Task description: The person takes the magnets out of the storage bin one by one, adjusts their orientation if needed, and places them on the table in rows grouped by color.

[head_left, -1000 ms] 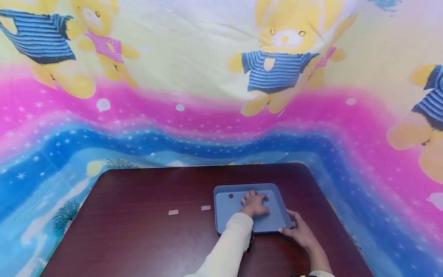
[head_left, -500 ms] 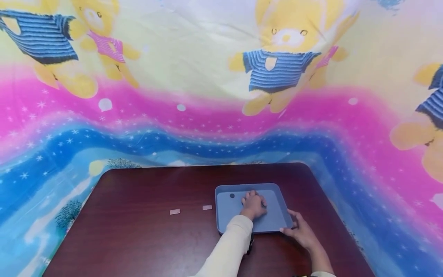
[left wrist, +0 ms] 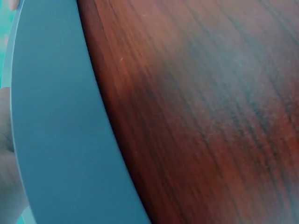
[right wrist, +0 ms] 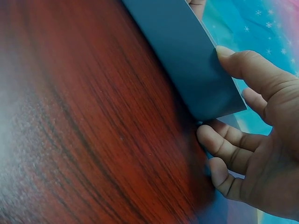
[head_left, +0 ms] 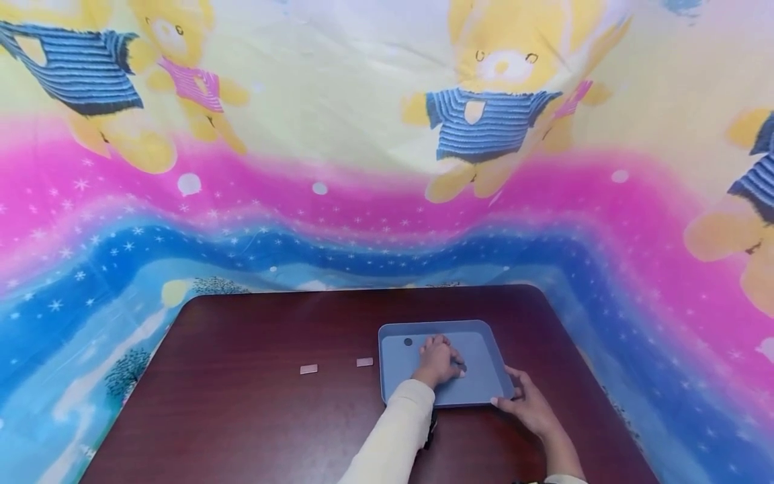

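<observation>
In the head view, a shallow grey-blue tray [head_left: 484, 383] rests on the dark wooden table. My left hand [head_left: 437, 361] reaches down into it, thumb and fingers curled around a small dark disc [head_left: 462, 368] that is partly hidden. Another round dark disc [head_left: 408, 342] lies on the tray floor at the back left. My right hand [head_left: 532, 407] grips the tray's near right corner; the right wrist view has its thumb [right wrist: 252, 65] on the rim and other fingers below the corner. The left wrist view catches mostly the tray's outer wall [left wrist: 70, 116] and part of my left hand [left wrist: 8, 163].
Two small pale pinkish rectangular pieces, one nearer [head_left: 365, 362] the tray and one farther left [head_left: 309, 369], lie on the table [head_left: 242, 417]. A cloth printed with teddy bears [head_left: 492, 121] hangs behind and around the table.
My left hand has curled its fingers around the right-hand dark disc and shifted slightly left and toward me with it. My right hand keeps its grip on the tray corner.
</observation>
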A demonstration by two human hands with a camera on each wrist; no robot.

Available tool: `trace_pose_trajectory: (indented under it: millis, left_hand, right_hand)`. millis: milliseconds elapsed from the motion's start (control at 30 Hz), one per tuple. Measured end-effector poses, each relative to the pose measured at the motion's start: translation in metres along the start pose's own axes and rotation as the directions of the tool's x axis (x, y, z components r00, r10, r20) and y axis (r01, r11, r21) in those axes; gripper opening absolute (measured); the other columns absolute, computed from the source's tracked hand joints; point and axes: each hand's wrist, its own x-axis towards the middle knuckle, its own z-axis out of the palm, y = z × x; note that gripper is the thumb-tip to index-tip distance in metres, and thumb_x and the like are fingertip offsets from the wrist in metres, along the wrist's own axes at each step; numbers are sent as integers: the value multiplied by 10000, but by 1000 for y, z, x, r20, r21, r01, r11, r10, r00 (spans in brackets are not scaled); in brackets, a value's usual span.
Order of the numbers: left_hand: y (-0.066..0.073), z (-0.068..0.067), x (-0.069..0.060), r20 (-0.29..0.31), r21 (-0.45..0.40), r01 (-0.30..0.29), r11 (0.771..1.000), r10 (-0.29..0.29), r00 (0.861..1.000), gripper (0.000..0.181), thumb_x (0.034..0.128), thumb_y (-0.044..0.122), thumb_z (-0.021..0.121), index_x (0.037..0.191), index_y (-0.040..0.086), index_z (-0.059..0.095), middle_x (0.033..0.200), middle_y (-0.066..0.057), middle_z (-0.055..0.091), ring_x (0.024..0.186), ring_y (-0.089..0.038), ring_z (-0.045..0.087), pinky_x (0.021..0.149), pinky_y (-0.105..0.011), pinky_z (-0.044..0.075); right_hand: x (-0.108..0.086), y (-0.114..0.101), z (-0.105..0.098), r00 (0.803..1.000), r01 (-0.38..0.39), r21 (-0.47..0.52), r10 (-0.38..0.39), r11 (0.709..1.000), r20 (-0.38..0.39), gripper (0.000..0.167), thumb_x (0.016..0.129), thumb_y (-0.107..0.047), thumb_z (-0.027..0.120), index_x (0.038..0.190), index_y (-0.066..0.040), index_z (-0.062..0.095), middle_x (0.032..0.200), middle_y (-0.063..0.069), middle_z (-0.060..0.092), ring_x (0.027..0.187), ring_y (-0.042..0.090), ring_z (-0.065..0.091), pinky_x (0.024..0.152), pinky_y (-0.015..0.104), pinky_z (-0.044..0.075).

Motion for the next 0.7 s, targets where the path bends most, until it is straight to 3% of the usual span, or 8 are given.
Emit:
trace_pose_trajectory:
  millis: [167, 333, 467, 600, 700]
  left_hand:
    - [-6, 4, -4, -53, 8, -11, 1000, 11, 999, 141, 716, 399, 782, 830, 324, 747, 1159, 64, 509, 1063, -166, 378, 800, -337, 334]
    - [-15, 5, -7, -110, -20, -32, 999, 30, 993, 185, 674, 427, 809, 702, 278, 704, 960, 94, 534, 936, -148, 440, 770, -298, 370]
    - [-22, 2, -9, -144, -150, -67, 986, 45, 988, 218, 641, 345, 851, 658, 222, 673, 766, 139, 562, 764, -73, 508, 700, -221, 416]
    - [-26, 1, -9, -126, -324, -72, 943, 32, 992, 178, 656, 258, 849, 683, 194, 685, 634, 172, 570, 602, 22, 514, 585, -168, 429]
    - [-28, 1, -10, -142, -367, -92, 926, 42, 989, 165, 668, 238, 838, 690, 196, 679, 622, 186, 556, 582, 44, 499, 566, -161, 423]
  right_hand:
    - [1, 2, 4, 1000, 8, -17, -8, 1000, -12, 784, 770, -135, 760, 1403, -55, 304, 880, 145, 594, 762, 221, 580, 630, 338, 466]
    - [0, 2, 7, 1000, 0, -29, 0, 1000, -14, 793, 765, -147, 765, 1404, -54, 304, 881, 141, 598, 764, 222, 580, 630, 339, 464]
    - [0, 5, 8, 1000, -2, -15, 2, 1000, -16, 806, 762, -148, 770, 1406, -44, 297, 919, 161, 603, 801, 238, 595, 647, 341, 478]
    - [2, 8, 6, 1000, -2, -23, 1, 1000, -19, 819, 757, -160, 776, 1406, -37, 292, 954, 177, 596, 820, 246, 597, 652, 345, 486]
    - [3, 8, 2, 1000, 1, -47, -2, 999, -17, 824, 763, -187, 773, 1411, -39, 286, 970, 175, 576, 807, 241, 583, 641, 347, 479]
